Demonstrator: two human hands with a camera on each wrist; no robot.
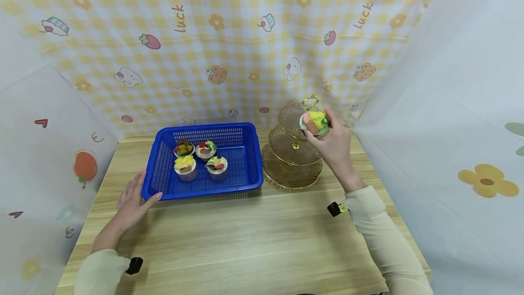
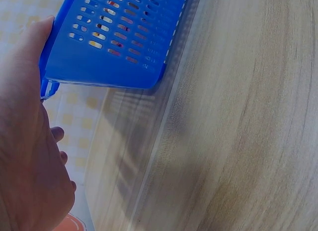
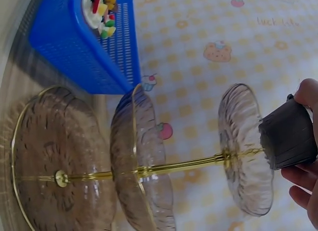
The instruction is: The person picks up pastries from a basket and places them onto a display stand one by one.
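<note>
My right hand (image 1: 336, 142) pinches a cupcake (image 1: 314, 122) topped with yellow, pink, brown and green pieces. It overlaps the top tier of a three-tier cake stand (image 1: 291, 174) in the head view. From the right wrist, the cupcake's dark cup (image 3: 289, 135) appears right by the edge of the top plate (image 3: 243, 149), between thumb and fingers. My left hand (image 1: 132, 198) rests at the near left corner of a blue basket (image 1: 204, 193), thumb along the front rim and fingers beside the left wall. Several cupcakes (image 1: 186, 169) stand inside, towards the basket's left.
The stand has clear, ribbed plates with gold rims, a gold post and a gold ring handle (image 1: 310, 101). Basket and stand are side by side at the back of the wooden table (image 1: 245, 240). Behind them hangs a yellow checked cloth (image 1: 237, 49).
</note>
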